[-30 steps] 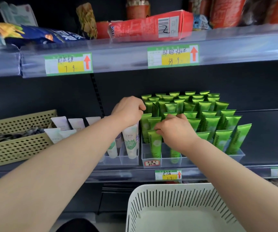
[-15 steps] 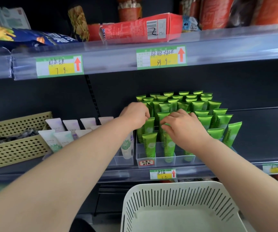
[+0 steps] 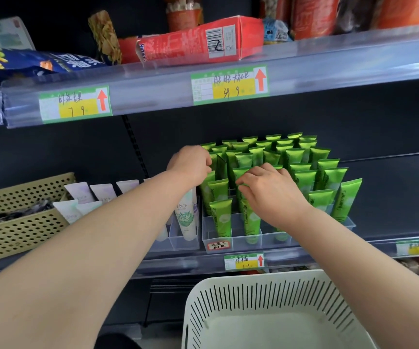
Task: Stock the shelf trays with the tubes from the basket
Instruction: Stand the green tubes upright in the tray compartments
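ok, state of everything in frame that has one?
Green tubes, upright in rows in the tray.
Tray, mostly filled.
Left hand, fingers curled on back-left tube tops.
Right hand, pinching a tube top.
White basket, no tubes in the visible part.
White tubes, upright, left of the tray.
Red box, lying flat.

the left arm (image 3: 82, 248) extends from the lower left of the frame and the right arm (image 3: 369, 263) from the lower right; near centre the left hand (image 3: 190, 163) shows its back, fingers curled under, and the right hand (image 3: 270, 195), just lower right, bends its fingers leftward.
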The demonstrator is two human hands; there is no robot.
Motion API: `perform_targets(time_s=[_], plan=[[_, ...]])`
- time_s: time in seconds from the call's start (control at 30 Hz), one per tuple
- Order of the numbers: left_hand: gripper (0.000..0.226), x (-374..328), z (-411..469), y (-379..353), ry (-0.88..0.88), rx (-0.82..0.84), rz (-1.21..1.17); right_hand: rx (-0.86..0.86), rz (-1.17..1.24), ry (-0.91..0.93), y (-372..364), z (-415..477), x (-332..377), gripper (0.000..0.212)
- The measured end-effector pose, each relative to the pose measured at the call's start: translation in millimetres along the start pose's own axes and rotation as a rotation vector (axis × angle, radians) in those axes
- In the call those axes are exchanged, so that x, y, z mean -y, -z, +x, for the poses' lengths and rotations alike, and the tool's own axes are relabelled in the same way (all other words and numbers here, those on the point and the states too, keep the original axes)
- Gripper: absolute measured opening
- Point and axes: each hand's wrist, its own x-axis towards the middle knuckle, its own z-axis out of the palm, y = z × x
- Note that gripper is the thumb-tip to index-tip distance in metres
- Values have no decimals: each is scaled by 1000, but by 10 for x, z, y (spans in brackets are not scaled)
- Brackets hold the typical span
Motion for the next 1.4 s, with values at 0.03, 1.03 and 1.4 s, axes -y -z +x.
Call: perform_targets(time_s=[0.03, 1.03, 1.4], plan=[[16, 4, 13, -22, 4, 23, 40, -4, 1, -2, -3, -2, -8, 33], [26, -240, -398, 220, -90, -130, -50, -39, -37, -39, 182, -356, 0, 35], [35, -302, -1231, 90, -101, -123, 36, 110, -125, -160, 137, -1250, -55, 39]])
